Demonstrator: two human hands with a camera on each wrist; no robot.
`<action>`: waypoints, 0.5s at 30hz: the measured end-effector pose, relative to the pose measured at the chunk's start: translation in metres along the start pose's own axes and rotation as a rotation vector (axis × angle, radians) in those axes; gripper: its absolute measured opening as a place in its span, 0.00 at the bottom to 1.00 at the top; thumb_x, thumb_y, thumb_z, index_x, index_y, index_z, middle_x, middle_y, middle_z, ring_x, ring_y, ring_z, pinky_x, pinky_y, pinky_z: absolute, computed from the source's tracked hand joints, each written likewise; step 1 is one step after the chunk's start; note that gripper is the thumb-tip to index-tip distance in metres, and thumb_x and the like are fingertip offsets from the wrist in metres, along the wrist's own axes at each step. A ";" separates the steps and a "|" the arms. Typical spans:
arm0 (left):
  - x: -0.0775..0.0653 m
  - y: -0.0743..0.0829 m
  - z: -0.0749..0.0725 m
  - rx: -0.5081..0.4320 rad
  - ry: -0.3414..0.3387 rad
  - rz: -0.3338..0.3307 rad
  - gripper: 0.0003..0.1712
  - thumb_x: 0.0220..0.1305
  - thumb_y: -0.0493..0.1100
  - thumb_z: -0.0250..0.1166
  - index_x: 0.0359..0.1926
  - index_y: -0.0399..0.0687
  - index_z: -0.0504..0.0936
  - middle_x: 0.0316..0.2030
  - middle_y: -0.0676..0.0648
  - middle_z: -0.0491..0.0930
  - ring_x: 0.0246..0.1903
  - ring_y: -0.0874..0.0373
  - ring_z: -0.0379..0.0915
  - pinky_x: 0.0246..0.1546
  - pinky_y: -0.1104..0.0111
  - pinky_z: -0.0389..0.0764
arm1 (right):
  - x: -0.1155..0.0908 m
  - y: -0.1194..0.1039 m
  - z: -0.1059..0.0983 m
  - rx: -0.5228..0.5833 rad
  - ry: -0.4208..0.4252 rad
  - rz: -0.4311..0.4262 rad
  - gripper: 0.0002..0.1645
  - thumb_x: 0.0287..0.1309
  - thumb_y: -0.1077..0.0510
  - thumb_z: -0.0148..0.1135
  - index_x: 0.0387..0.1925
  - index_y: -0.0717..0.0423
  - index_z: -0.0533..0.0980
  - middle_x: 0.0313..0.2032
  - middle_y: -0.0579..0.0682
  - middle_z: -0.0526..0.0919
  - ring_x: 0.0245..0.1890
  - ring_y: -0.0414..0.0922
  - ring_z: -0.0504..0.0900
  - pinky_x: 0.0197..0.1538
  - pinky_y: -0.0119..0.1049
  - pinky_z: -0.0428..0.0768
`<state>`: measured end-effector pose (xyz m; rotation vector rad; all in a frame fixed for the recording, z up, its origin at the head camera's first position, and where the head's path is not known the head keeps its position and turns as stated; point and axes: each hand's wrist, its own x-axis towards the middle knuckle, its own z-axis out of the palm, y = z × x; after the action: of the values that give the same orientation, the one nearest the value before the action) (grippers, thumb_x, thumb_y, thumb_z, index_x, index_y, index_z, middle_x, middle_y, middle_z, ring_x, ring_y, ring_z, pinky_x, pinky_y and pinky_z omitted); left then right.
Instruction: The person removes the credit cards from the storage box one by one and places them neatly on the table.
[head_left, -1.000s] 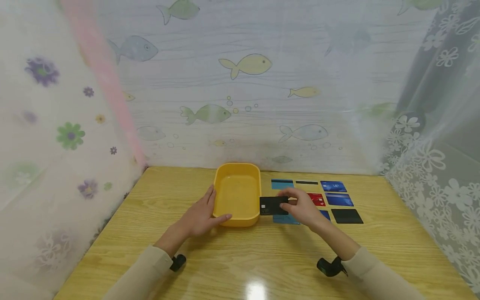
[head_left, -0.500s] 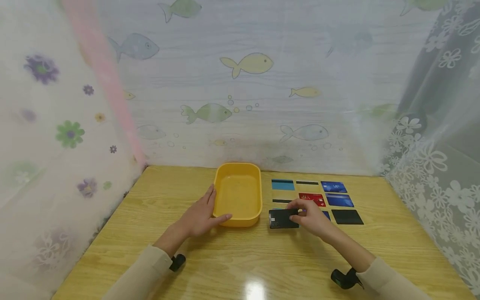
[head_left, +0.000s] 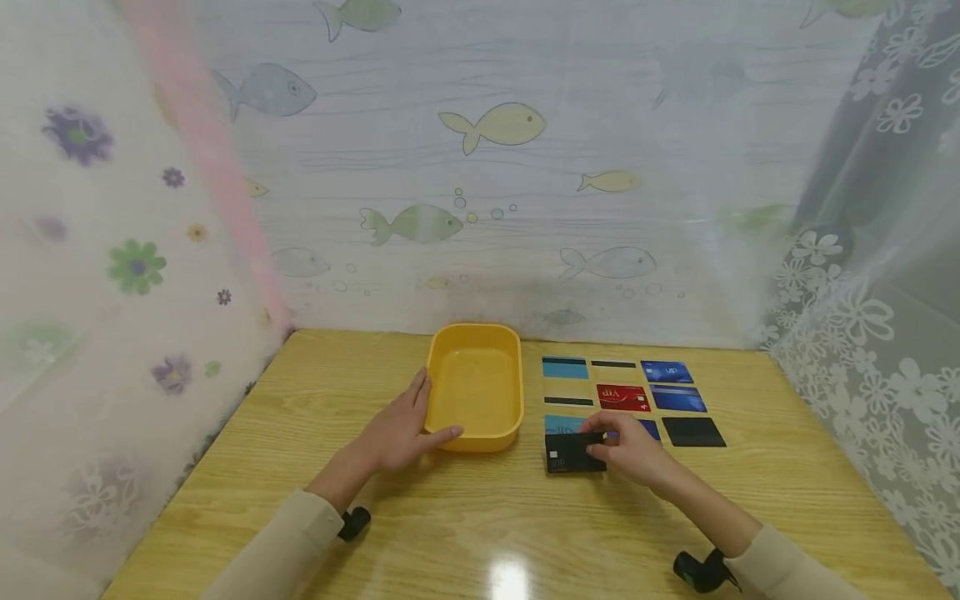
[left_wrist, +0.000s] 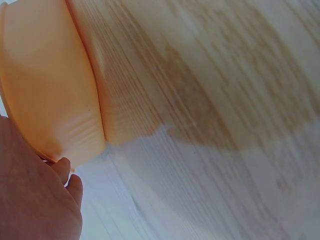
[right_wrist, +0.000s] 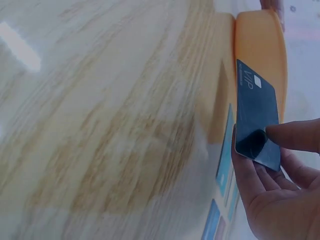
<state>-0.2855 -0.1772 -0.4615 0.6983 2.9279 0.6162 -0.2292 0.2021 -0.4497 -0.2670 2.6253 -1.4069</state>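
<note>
My right hand [head_left: 632, 454] pinches a black VIP card [head_left: 568, 455] between thumb and fingers. In the head view the card overlaps the near part of a light blue card [head_left: 561, 423]. Closer up in the right wrist view, the black card [right_wrist: 257, 112] shows a pale chip and VIP lettering, with the thumb on its face. My left hand [head_left: 397, 429] rests against the left side of a yellow plastic container [head_left: 480, 445], its thumb along the near rim. The container holds nothing. A dark blue card [head_left: 649, 429] lies partly hidden behind my right hand.
Right of the container, cards lie in rows on the wooden table [head_left: 420, 533]: among them a red VIP card [head_left: 621, 397], a blue VIP card [head_left: 666, 372] and a black card [head_left: 693, 432]. A fish-patterned curtain [head_left: 495, 183] hangs behind the table.
My right hand has moved the black card away from the container's right side, toward me and rightward, uncovering cream, red and light blue cards. The left hand and container stay put.
</note>
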 end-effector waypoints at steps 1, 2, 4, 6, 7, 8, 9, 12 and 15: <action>0.000 0.000 0.000 0.002 0.001 0.000 0.70 0.62 0.85 0.45 0.81 0.34 0.39 0.81 0.39 0.33 0.79 0.42 0.43 0.75 0.49 0.56 | -0.001 0.001 0.000 0.001 -0.006 -0.003 0.13 0.62 0.68 0.67 0.49 0.62 0.81 0.52 0.59 0.82 0.50 0.55 0.83 0.48 0.46 0.85; 0.000 0.000 0.000 0.002 0.002 0.000 0.70 0.62 0.85 0.45 0.81 0.34 0.39 0.81 0.39 0.33 0.79 0.42 0.43 0.75 0.49 0.57 | -0.002 0.002 0.000 -0.003 -0.011 -0.009 0.13 0.62 0.68 0.67 0.49 0.63 0.81 0.52 0.59 0.82 0.51 0.55 0.83 0.49 0.47 0.84; 0.000 0.001 0.000 0.002 0.003 -0.002 0.70 0.62 0.85 0.45 0.81 0.34 0.39 0.81 0.39 0.33 0.79 0.42 0.44 0.75 0.49 0.57 | -0.002 0.005 0.000 -0.024 -0.014 -0.019 0.13 0.61 0.69 0.67 0.47 0.63 0.81 0.50 0.57 0.83 0.51 0.55 0.83 0.50 0.48 0.84; 0.000 0.001 -0.001 -0.001 0.003 -0.004 0.70 0.62 0.85 0.45 0.81 0.34 0.39 0.81 0.39 0.33 0.79 0.41 0.44 0.75 0.49 0.57 | -0.002 0.008 -0.001 -0.069 -0.019 -0.042 0.12 0.60 0.69 0.68 0.46 0.62 0.81 0.49 0.56 0.84 0.50 0.54 0.83 0.50 0.48 0.84; 0.000 0.001 -0.001 -0.003 0.004 -0.005 0.70 0.62 0.85 0.45 0.81 0.34 0.39 0.81 0.39 0.33 0.78 0.41 0.44 0.75 0.49 0.57 | -0.002 0.010 -0.001 -0.102 -0.021 -0.058 0.12 0.59 0.68 0.69 0.46 0.61 0.82 0.47 0.54 0.84 0.48 0.52 0.83 0.49 0.47 0.83; 0.000 0.001 -0.001 -0.002 0.003 -0.006 0.70 0.62 0.85 0.45 0.81 0.34 0.39 0.81 0.40 0.33 0.78 0.41 0.44 0.75 0.49 0.57 | -0.002 0.012 -0.001 -0.140 -0.022 -0.078 0.12 0.59 0.68 0.69 0.45 0.61 0.82 0.46 0.53 0.85 0.46 0.51 0.83 0.48 0.46 0.83; -0.001 0.002 -0.001 -0.001 0.003 -0.008 0.70 0.62 0.85 0.45 0.81 0.35 0.39 0.81 0.40 0.33 0.78 0.41 0.45 0.75 0.49 0.57 | -0.002 0.013 -0.001 -0.177 -0.024 -0.097 0.12 0.58 0.68 0.70 0.45 0.60 0.83 0.44 0.52 0.85 0.44 0.49 0.82 0.46 0.44 0.82; -0.001 0.002 -0.001 0.003 0.003 -0.010 0.69 0.62 0.85 0.45 0.81 0.35 0.38 0.81 0.40 0.33 0.78 0.41 0.45 0.75 0.49 0.57 | -0.002 0.014 -0.001 -0.255 -0.037 -0.140 0.11 0.58 0.66 0.71 0.44 0.60 0.84 0.41 0.49 0.85 0.37 0.45 0.77 0.40 0.38 0.78; -0.001 0.002 -0.001 0.003 0.004 -0.009 0.69 0.63 0.85 0.45 0.81 0.35 0.38 0.81 0.39 0.33 0.78 0.41 0.45 0.75 0.49 0.57 | -0.003 0.013 0.000 -0.278 -0.051 -0.146 0.11 0.57 0.66 0.71 0.44 0.60 0.85 0.40 0.50 0.85 0.36 0.45 0.75 0.40 0.37 0.76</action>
<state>-0.2837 -0.1770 -0.4599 0.6842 2.9347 0.6125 -0.2279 0.2101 -0.4603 -0.5292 2.8039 -1.0519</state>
